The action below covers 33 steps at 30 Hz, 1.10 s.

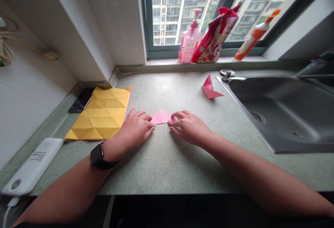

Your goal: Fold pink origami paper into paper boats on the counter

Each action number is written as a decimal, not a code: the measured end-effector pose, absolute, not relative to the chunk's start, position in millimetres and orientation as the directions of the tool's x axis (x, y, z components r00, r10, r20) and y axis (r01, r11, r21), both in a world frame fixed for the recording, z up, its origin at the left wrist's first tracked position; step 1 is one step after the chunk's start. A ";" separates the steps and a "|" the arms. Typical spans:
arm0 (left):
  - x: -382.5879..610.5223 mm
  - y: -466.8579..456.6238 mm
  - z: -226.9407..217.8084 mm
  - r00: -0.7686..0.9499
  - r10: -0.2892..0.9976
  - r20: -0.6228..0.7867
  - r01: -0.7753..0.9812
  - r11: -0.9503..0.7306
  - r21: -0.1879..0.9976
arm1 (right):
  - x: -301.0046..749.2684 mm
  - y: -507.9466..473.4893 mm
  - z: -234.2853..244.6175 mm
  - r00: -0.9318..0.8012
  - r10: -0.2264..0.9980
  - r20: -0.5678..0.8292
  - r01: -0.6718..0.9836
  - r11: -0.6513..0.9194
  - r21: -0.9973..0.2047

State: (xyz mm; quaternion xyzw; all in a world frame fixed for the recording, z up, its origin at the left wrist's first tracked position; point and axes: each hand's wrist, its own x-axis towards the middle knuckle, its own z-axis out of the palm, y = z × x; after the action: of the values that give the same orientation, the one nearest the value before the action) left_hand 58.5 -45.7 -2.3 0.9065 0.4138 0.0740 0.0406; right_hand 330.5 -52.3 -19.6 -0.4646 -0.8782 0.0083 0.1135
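Note:
A small piece of folded pink paper [161, 116] lies on the counter between my hands, its peak pointing away from me. My left hand [138, 127] pinches the paper's left corner, thumb and fingertips together over the edge. At the opposite corner, the fingers of my right hand [185, 126] are closed on the paper, hiding its tip. Farther back on the right stands a folded pink paper shape [211, 89] with pointed ends, apart from both hands. Creased yellow paper [101, 113] lies flat just left of my left hand.
A dark phone [81, 100] lies partly under the yellow paper. A white power bank [33, 165] with a cable sits at front left. The steel sink [261, 148] is on the right. A pump bottle [190, 41], red bag [216, 36] and orange-white bottle [253, 40] line the windowsill.

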 end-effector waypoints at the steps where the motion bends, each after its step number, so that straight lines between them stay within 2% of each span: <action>1: 56.5 -44.9 -0.2 0.629 0.773 0.084 0.760 -0.634 0.140 | 333.1 -51.3 -18.4 -0.518 0.835 0.185 0.830 0.543 -0.128; 7: 49.3 -40.2 10.1 0.562 0.827 -0.015 0.812 -0.548 0.198 | 349.9 -41.0 -11.0 -0.408 0.909 0.082 0.892 0.416 -0.178; 10: 45.6 -36.1 12.6 0.555 0.832 -0.012 0.815 -0.542 0.205 | 354.9 -37.3 -7.5 -0.383 0.922 0.057 0.901 0.387 -0.197; 17: 48.1 -25.7 2.9 0.528 0.814 0.242 0.786 -0.577 0.222 | 354.7 -34.8 -5.7 -0.396 0.917 0.043 0.892 0.396 -0.219; 20: 57.5 -28.9 -8.4 0.591 0.748 0.302 0.718 -0.658 0.228 | 352.6 -33.4 -8.8 -0.413 0.908 0.070 0.881 0.418 -0.223; 22: 62.9 -31.3 -15.2 0.627 0.731 0.271 0.696 -0.681 0.228 | 351.1 -32.4 -12.8 -0.421 0.902 0.101 0.874 0.433 -0.220; 26: 66.6 -31.6 -21.9 0.635 0.742 0.213 0.701 -0.670 0.243 | 347.9 -30.1 -25.1 -0.477 0.860 0.182 0.831 0.509 -0.226; 33: 63.3 -28.1 -18.1 0.606 0.763 0.223 0.701 -0.645 0.305 | 343.6 -26.2 -39.7 -0.572 0.759 0.311 0.680 0.651 -0.338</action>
State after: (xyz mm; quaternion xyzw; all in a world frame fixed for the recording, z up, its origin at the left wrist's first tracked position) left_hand 63.3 -28.1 -18.1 0.8913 0.4107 0.1682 0.0934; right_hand 343.6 -26.2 -39.7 -0.4080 -0.8819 0.0906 0.2181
